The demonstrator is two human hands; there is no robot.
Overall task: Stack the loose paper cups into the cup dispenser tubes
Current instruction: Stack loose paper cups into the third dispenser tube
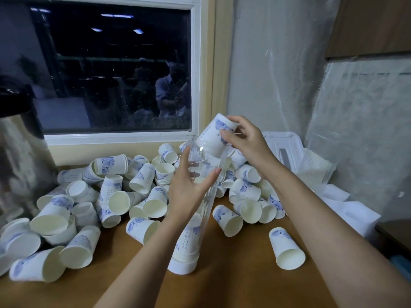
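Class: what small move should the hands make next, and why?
Probably the right hand pushes its cup down the clear tube: the cup is only partly in the top, the left hand steadies the tube, stacked cups sit at its bottom.

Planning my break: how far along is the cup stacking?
Done: a short stack of white, blue-printed paper cups sits at the bottom of the clear plastic dispenser tube. In hand: the left hand grips the tube; the right hand feeds one upside-down cup into its top. Left: dozens of loose cups on the brown wooden table.

Perhaps office pantry: urn, paper cups
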